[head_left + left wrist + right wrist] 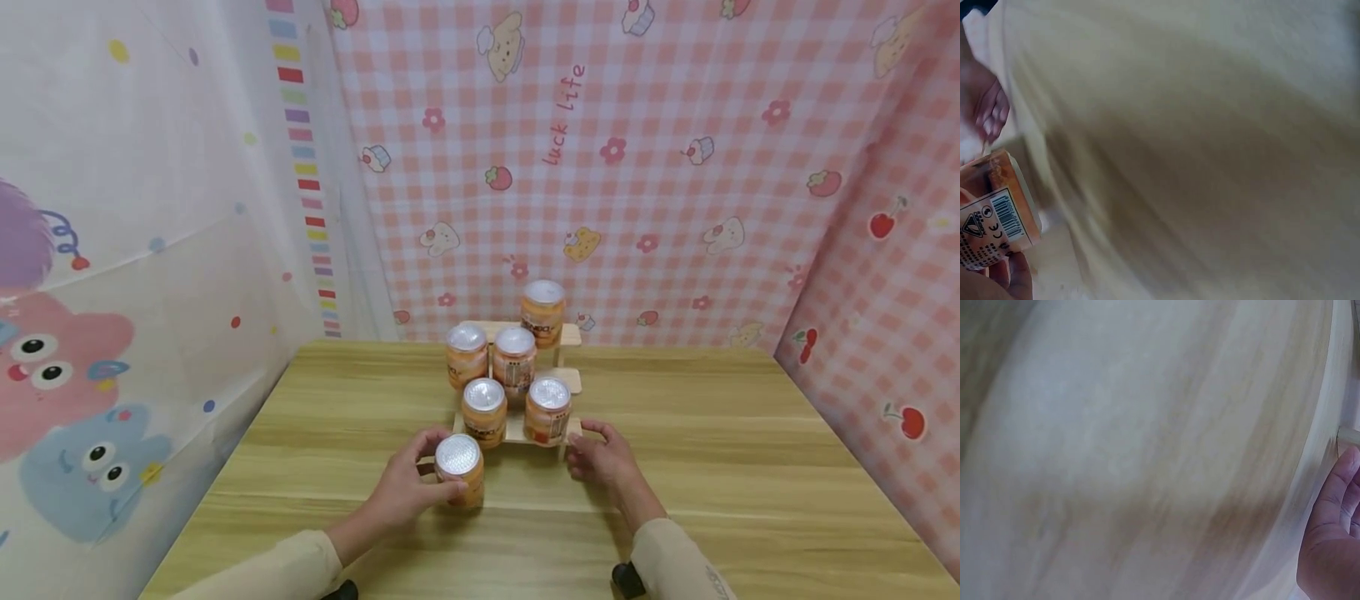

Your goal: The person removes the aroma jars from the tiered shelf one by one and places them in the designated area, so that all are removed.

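My left hand (pixel 414 482) grips an orange can (pixel 467 487) with a silver lid, thumb across its near side and fingers around the far side. The can is upright in front of the left end of a three-step wooden rack (pixel 572 336). In the left wrist view the can's printed label (pixel 999 215) with a barcode faces the camera. My right hand (pixel 606 460) pinches the right end of the rack's lowest step, fingers curled. The right wrist view catches only part of this hand (pixel 1332 531), at the edge of a wooden piece (pixel 1349 435).
Several matching cans stand on the rack: one on the top step (pixel 543 317), two on the middle step (pixel 514 362), two on the lowest (pixel 484 417). The wood-grain table (pixel 712 450) meets a pink checked cloth (pixel 645 192) behind and a white patterned sheet (pixel 187 333) at left.
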### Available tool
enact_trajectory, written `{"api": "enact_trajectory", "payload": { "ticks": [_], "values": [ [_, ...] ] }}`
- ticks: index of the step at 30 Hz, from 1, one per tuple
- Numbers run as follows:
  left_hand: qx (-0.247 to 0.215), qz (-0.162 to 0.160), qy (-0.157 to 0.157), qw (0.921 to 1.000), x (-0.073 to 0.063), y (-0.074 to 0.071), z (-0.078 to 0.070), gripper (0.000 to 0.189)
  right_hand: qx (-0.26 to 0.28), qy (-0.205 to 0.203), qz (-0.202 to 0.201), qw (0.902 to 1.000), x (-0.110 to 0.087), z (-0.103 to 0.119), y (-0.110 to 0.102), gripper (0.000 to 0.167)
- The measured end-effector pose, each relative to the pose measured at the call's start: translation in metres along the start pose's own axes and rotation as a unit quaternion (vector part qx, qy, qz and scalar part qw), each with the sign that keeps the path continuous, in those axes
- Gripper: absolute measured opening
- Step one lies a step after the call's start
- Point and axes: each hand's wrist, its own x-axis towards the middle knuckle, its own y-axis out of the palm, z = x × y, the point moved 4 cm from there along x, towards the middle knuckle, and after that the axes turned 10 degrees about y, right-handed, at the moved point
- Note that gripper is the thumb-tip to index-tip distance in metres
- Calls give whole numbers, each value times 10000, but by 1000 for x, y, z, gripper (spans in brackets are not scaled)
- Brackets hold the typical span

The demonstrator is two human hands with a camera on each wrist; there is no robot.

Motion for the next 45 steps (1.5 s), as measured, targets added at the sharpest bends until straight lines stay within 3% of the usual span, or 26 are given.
{"api": "enact_trajectory", "payload": {
  "ticks": [9, 22, 30, 33, 37, 41, 45],
  "values": [
    [-60, 308, 157, 9994, 3, 27, 11, 63, 33, -24, -9, 10000, 2, -2, -1, 46],
    [34, 413, 231, 9989, 9, 31, 11, 66, -13, -28, -42, 10000, 1, 1, -3, 44],
    [223, -158, 132, 9995, 8, 16, 8, 60, 0, -11, -41, 10000, 0, -2, -3, 43],
    [319, -417, 258, 9983, 14, 7, -3, 55, -1, 17, -73, 10000, -1, -3, -3, 42],
    [344, -692, 645, 9949, 30, -2, -28, 52, 13, 10, -121, 9999, -2, -5, -3, 41],
    [243, -856, 963, 9914, 54, -6, -57, 55, -11, -30, -116, 9999, -1, -4, -3, 41],
    [18, -951, 1120, 9891, 87, -6, -84, 60, -74, -56, -130, 9999, -1, -2, -2, 41]
  ]
}}
